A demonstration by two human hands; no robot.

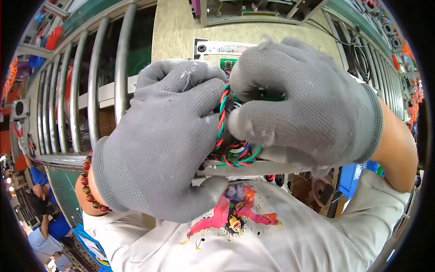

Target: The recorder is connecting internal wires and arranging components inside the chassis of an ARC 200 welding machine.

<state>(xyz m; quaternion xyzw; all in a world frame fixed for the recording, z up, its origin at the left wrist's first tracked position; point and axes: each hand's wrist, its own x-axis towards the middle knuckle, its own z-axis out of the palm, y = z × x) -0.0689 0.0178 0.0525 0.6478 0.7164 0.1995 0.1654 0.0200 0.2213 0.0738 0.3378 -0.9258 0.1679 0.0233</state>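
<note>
Both my hands wear grey knit gloves and meet over an assembly with a green circuit board [229,63]. A bundle of twisted red, green and black wires [222,119] runs between them and loops round at the lower end. My left hand [167,136] lies over the assembly's left side, fingers curled, thumb apart below; whatever sits under its fingertips is hidden. From the right comes my right hand [303,99], its index finger and thumb bent in against the wires. A gap between those two shows part of the board. Above the hands lies a pale metal strip [224,47] with a screw.
Metal roller conveyors [93,86] flank the tan work board [174,34] on both sides. A metal-framed unit [249,18] stands at the far end. Black cable [360,56] hangs coiled at the right. A small fan [321,189] and blue bin [351,179] sit lower right. People [45,213] work at lower left.
</note>
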